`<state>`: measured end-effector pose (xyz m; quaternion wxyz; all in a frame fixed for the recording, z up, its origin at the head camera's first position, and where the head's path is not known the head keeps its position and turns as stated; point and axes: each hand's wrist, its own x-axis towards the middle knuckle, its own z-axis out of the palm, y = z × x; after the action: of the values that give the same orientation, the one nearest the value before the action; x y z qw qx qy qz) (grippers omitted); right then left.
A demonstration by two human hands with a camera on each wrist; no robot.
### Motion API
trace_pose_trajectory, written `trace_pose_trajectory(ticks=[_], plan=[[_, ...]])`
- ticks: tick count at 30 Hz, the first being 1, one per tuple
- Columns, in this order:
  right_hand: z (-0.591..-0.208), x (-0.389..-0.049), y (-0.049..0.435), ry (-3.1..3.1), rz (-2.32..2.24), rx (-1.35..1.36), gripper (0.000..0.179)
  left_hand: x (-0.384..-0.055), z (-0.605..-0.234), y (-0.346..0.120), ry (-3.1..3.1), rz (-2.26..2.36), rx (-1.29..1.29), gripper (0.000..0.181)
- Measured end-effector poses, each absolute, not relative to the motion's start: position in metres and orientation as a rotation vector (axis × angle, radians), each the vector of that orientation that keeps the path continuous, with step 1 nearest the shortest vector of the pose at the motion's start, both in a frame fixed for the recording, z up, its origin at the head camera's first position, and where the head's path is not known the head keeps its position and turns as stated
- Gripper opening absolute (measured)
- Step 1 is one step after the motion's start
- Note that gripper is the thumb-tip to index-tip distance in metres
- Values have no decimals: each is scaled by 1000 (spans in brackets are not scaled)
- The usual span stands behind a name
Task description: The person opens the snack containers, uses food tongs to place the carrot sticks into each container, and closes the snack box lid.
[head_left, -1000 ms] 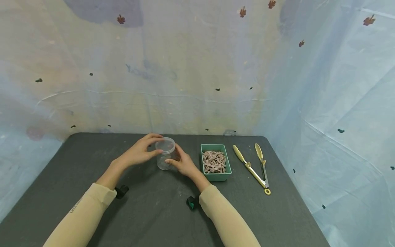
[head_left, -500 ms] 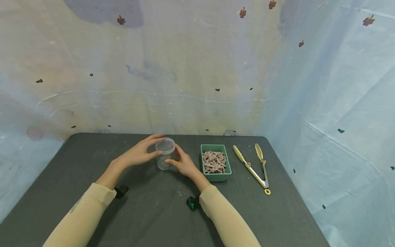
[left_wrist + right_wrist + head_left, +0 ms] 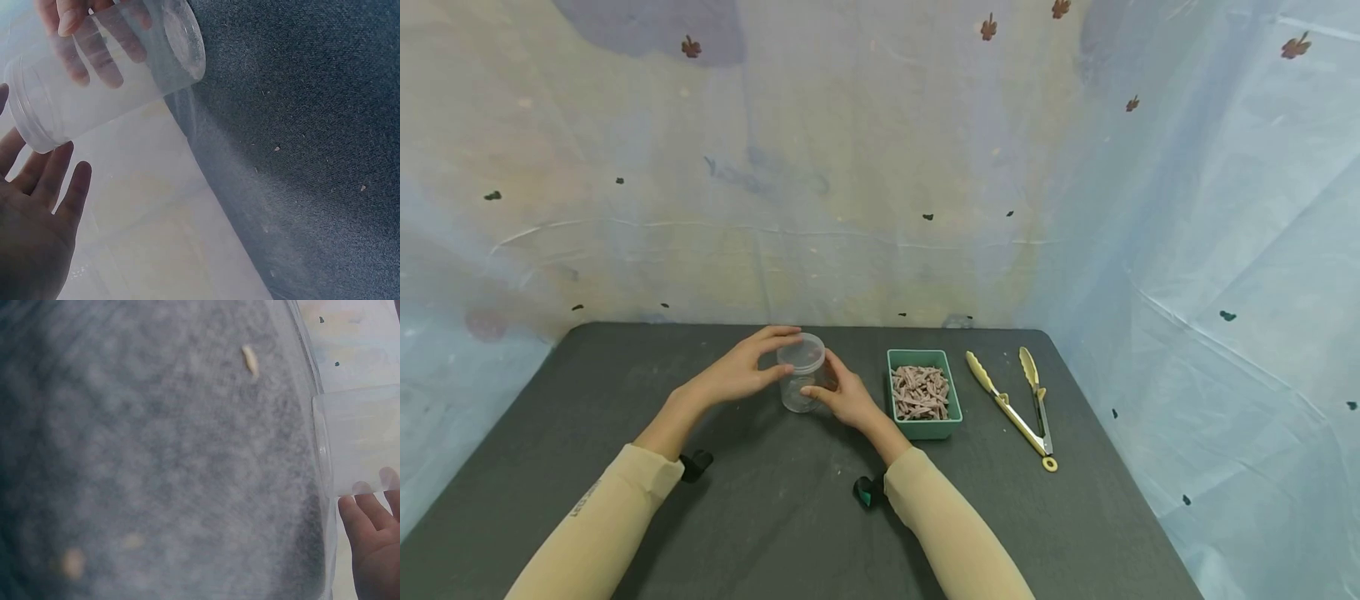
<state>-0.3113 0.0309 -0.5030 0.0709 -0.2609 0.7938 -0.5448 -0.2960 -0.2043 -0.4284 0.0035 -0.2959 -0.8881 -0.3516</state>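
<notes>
the left hand (image 3: 741,371) pinches the clear lid (image 3: 802,353) atop the upright jar (image 3: 795,395) between both hands, the right hand (image 3: 848,398) grips the jar's side, and rightward of it sit a green tub (image 3: 928,430) of brown strips (image 3: 921,393), then spread tongs (image 3: 1018,423).

A cream left sleeve (image 3: 597,525), printed with dark lettering (image 3: 584,500), and a cream right sleeve (image 3: 947,525) are worn, along with a black left wrist device (image 3: 696,465) and a black, green-marked right wrist device (image 3: 867,493).
</notes>
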Motion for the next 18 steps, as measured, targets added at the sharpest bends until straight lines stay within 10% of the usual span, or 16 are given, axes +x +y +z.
trace_pose_trajectory(ticks=[18], plan=[[-473, -291, 32, 2371, -1656, -796, 76, -297, -432, -206, -2775, -1071, -913, 60]])
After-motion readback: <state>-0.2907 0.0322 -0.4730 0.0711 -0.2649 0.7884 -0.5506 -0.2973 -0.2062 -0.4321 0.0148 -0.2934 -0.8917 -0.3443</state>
